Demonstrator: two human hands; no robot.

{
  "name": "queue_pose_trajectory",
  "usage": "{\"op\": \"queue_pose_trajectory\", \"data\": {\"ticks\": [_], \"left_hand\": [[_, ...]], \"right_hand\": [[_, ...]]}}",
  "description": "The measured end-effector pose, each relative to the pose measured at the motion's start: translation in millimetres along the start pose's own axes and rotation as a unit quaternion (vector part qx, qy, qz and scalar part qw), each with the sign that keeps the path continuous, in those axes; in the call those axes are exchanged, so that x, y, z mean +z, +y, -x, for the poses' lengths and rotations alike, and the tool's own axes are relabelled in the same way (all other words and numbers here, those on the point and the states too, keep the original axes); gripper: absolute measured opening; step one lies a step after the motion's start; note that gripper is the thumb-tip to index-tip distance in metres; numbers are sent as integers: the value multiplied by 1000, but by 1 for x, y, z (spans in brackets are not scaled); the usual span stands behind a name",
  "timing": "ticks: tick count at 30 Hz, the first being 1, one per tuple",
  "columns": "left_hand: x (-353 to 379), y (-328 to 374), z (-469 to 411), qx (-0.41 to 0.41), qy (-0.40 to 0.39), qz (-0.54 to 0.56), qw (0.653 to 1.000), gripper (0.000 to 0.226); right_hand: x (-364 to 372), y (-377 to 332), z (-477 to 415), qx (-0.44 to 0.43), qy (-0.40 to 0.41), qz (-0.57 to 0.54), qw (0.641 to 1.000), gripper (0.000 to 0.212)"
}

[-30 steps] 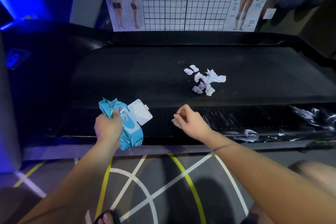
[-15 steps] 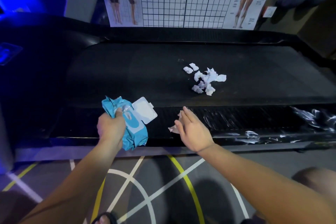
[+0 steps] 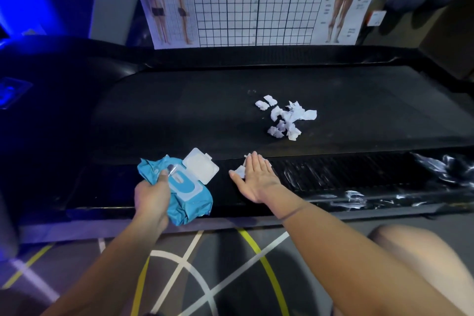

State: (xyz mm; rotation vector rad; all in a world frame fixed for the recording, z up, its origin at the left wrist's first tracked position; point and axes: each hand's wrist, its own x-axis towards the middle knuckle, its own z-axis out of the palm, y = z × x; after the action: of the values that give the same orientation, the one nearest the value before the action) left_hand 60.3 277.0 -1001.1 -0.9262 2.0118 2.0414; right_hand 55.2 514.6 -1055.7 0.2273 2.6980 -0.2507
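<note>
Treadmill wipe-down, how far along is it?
Done: the wipes pack has its lid flipped open and one wipe is out.
In hand: the left hand grips the pack, and the right hand presses the wipe flat on the near side rail.
Left: white paper scraps lie uncollected on the belt, and most of the rail looks unwiped.
</note>
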Motion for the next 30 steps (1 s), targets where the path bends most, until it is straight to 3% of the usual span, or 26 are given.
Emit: {"op": "queue_pose_trajectory", "data": {"ticks": [11,16,21,30], "left_hand": [[3,1,2,3,0,-13,1000,31],[7,3,4,9,-6,-18,1000,20],[4,1,5,-4,1,-22,1000,26],[5,4,8,-15,4,-18,1000,35]], "right_hand": [[-2,32,8,47,23,6,999,94],[-8,46,15,-5,19,23,1000,82],[-8,50,15,-69,18,30,997,70],[11,56,52,-100,61,40,992,71]]}}
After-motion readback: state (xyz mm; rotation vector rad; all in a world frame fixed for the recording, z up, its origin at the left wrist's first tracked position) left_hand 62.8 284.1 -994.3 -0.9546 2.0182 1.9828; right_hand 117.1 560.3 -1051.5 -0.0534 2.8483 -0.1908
